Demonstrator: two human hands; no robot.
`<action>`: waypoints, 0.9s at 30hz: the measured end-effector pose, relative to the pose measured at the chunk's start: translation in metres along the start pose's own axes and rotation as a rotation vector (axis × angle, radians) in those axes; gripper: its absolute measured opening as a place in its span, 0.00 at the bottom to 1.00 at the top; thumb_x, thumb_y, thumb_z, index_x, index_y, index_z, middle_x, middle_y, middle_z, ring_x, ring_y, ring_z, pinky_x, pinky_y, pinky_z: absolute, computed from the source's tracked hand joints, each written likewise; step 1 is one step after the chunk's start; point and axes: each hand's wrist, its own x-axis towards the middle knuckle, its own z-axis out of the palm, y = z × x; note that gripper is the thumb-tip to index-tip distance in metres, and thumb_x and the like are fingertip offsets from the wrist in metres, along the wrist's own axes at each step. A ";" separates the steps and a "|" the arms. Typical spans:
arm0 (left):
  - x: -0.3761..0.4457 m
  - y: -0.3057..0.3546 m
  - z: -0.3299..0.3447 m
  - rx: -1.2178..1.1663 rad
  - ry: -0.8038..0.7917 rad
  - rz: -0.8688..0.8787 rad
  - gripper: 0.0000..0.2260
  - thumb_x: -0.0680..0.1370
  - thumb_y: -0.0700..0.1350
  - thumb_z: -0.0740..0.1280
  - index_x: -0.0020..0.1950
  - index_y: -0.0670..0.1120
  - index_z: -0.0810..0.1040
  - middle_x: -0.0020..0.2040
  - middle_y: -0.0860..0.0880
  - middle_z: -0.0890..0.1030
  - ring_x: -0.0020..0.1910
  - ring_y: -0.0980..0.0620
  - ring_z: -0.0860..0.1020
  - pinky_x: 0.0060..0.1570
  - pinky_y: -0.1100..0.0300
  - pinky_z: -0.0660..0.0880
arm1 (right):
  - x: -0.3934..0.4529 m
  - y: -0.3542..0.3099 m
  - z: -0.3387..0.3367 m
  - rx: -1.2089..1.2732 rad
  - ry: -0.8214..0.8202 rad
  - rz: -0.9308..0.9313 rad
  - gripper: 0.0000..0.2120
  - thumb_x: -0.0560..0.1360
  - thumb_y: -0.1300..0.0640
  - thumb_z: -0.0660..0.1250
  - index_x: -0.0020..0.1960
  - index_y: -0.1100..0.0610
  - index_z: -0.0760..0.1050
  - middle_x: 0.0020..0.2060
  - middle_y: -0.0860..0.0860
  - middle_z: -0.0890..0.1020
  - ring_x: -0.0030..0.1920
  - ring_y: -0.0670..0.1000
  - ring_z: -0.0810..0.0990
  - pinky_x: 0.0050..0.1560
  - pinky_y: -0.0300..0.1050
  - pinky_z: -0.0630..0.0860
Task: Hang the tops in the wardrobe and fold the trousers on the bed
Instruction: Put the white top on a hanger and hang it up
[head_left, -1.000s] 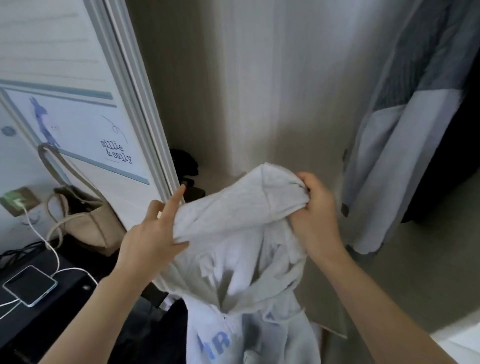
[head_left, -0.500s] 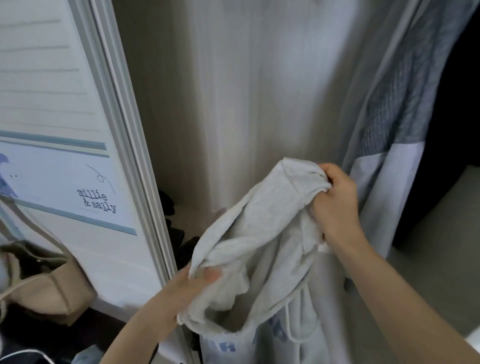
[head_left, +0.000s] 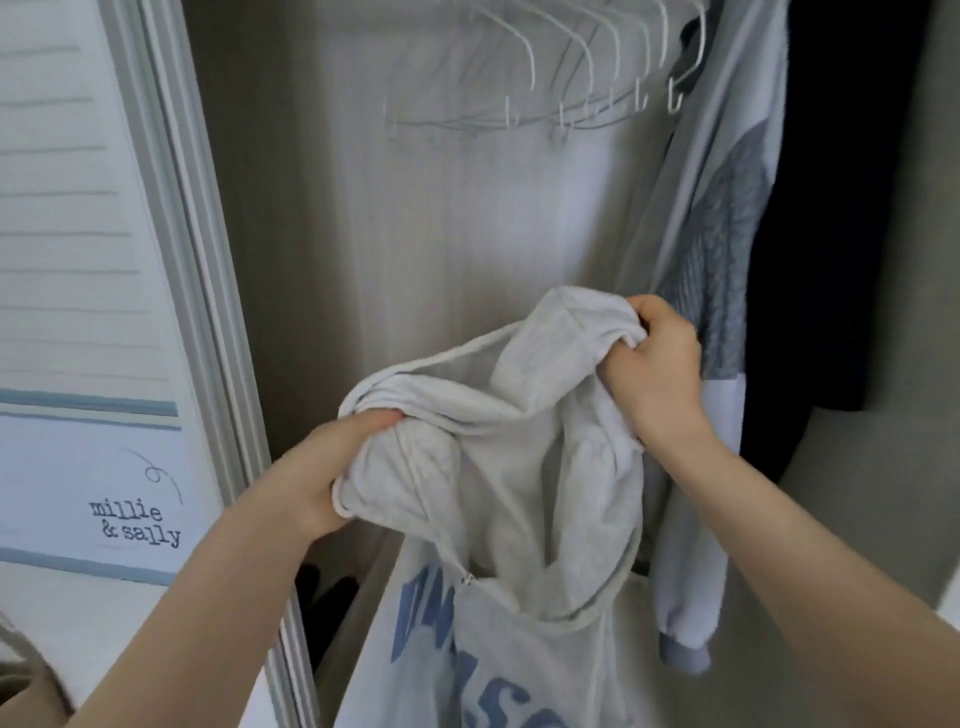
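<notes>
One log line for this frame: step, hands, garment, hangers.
step: hanging top, no hanger taken | hands: left and right grip hoodie | hangers: empty, on rail above

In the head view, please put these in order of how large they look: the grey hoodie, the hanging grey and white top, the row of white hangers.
1. Grey hoodie, though it is nearest the camera.
2. Hanging grey and white top.
3. Row of white hangers.
</notes>
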 end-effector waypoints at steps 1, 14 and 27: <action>-0.001 0.014 0.007 -0.058 -0.048 0.002 0.18 0.64 0.44 0.78 0.52 0.40 0.85 0.52 0.41 0.85 0.47 0.47 0.85 0.42 0.54 0.83 | 0.004 -0.003 0.002 -0.022 -0.001 -0.008 0.04 0.72 0.63 0.66 0.47 0.58 0.75 0.38 0.50 0.79 0.39 0.48 0.76 0.36 0.36 0.66; 0.022 0.120 0.059 -0.122 -0.091 0.222 0.07 0.80 0.46 0.64 0.49 0.44 0.78 0.45 0.47 0.80 0.42 0.52 0.80 0.40 0.61 0.80 | 0.087 -0.059 -0.008 -0.703 -0.727 -0.067 0.11 0.69 0.45 0.67 0.46 0.51 0.78 0.45 0.51 0.82 0.42 0.52 0.81 0.45 0.47 0.81; 0.029 0.156 0.085 0.765 0.311 0.558 0.10 0.76 0.49 0.71 0.40 0.45 0.75 0.36 0.46 0.80 0.34 0.51 0.79 0.32 0.61 0.75 | 0.254 -0.128 -0.024 -0.754 0.127 -0.489 0.12 0.78 0.61 0.55 0.56 0.64 0.72 0.52 0.65 0.79 0.51 0.66 0.77 0.45 0.54 0.74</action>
